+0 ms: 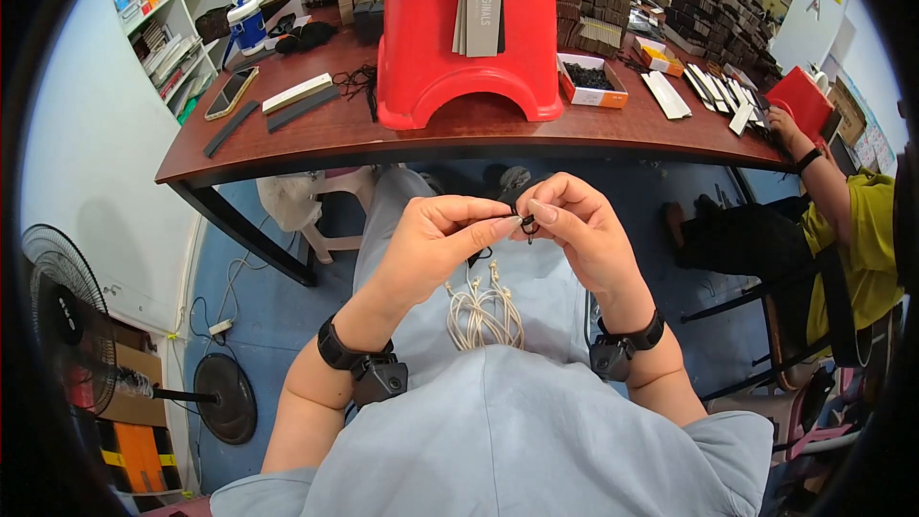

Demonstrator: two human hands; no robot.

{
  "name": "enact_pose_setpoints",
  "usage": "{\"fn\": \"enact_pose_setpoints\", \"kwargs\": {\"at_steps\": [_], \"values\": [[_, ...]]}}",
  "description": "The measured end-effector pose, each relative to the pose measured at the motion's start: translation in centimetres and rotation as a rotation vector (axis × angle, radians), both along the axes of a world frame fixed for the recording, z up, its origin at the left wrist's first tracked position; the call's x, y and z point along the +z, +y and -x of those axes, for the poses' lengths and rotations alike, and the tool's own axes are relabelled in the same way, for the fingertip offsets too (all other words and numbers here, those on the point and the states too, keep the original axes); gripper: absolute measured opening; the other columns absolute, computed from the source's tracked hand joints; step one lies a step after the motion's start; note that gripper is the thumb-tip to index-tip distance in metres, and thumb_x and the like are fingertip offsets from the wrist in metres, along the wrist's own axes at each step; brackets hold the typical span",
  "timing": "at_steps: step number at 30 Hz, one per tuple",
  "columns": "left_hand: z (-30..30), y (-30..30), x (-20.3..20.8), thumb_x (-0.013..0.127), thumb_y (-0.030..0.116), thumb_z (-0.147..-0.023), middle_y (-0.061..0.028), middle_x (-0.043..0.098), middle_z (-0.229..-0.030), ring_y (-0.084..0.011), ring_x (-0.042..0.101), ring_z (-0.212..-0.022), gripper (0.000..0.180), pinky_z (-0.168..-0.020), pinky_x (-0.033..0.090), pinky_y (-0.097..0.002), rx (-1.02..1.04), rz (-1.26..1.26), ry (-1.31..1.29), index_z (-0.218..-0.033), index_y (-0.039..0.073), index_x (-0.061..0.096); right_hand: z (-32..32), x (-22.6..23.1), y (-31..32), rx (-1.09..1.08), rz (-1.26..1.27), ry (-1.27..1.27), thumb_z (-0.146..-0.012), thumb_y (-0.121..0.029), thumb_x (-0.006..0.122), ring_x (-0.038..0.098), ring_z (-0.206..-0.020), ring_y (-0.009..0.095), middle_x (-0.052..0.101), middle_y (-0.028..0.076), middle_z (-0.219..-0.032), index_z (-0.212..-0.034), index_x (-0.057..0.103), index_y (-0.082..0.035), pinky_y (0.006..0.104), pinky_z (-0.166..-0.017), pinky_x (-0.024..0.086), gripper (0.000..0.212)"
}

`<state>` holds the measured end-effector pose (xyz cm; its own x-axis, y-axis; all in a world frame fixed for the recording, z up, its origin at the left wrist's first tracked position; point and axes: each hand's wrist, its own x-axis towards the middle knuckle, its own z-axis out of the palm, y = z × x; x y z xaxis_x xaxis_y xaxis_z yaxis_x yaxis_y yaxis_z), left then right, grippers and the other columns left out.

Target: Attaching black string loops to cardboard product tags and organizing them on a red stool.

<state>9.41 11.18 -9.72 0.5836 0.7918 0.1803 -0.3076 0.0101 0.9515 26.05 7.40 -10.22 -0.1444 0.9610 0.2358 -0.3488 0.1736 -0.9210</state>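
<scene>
Above my lap, my left hand (436, 239) and my right hand (579, 230) meet fingertip to fingertip. Both are closed in a pinch on a small black cord (529, 226), which shows a little loop below the fingers. Its finer details are hidden by the fingertips. On my lap, just below the hands, lies a bunch of beige cords (483, 318) with small pale ends. Beyond my hands a red plastic stool (469, 86) stands on the table, with a stack of grey hang tags (484, 0) resting on it.
The brown table (287, 151) also holds a phone (232, 93), tag strips (299, 91), black cords (362, 84), a box of small black pieces (592, 81) and stacked tags (598, 0). A fan (72, 316) stands left; a co-worker in a yellow top (862, 249) sits right.
</scene>
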Motion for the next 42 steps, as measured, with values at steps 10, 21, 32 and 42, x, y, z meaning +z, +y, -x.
{"fn": "enact_pose_setpoints", "kwargs": {"at_steps": [10,21,32,42], "values": [[-0.01,-0.07,-0.54,0.058,0.002,-0.074,-0.0048,0.06,-0.075,-0.0055,0.052,-0.065,0.013,-0.057,0.041,-0.0158,0.161,-0.279,0.098,-0.086,-0.004,0.059,-0.1,-0.25,0.0,-0.003,-0.06,-0.006,-0.077,-0.008,0.055,0.052,-0.074,0.009,0.055,0.004,-0.081,-0.079,0.053,-0.002,0.024,-0.069,0.044,0.007],[-0.06,-0.07,-0.49,0.059,0.001,-0.073,-0.0045,0.06,-0.074,-0.0046,0.051,-0.062,0.012,-0.054,0.039,-0.0154,0.227,-0.42,0.147,-0.084,-0.002,0.06,0.01,-0.2,-0.02,-0.049,-0.034,-0.058,-0.076,-0.009,0.057,0.052,-0.073,0.009,0.056,0.004,-0.081,-0.08,0.054,-0.002,0.0222,-0.068,0.042,0.008],[0.15,-0.27,-0.3,0.059,0.0,-0.072,-0.0036,0.059,-0.074,-0.0038,0.05,-0.063,0.014,-0.054,0.039,-0.0152,0.089,-0.356,0.123,-0.086,-0.003,0.059,0.18,-0.38,-0.12,-0.017,-0.018,0.022,-0.078,-0.01,0.055,0.052,-0.074,0.009,0.055,0.005,-0.082,-0.08,0.054,-0.002,0.024,-0.069,0.044,0.009],[0.36,-0.1,-0.37,0.058,0.0,-0.072,-0.0032,0.059,-0.073,-0.0041,0.049,-0.063,0.012,-0.056,0.039,-0.0151,0.016,-0.027,-0.038,-0.084,-0.002,0.059,0.41,-0.83,-0.2,0.023,-0.056,0.021,-0.079,-0.011,0.054,0.051,-0.077,0.009,0.055,0.005,-0.083,-0.084,0.053,0.0,0.0248,-0.07,0.045,0.012]]}}
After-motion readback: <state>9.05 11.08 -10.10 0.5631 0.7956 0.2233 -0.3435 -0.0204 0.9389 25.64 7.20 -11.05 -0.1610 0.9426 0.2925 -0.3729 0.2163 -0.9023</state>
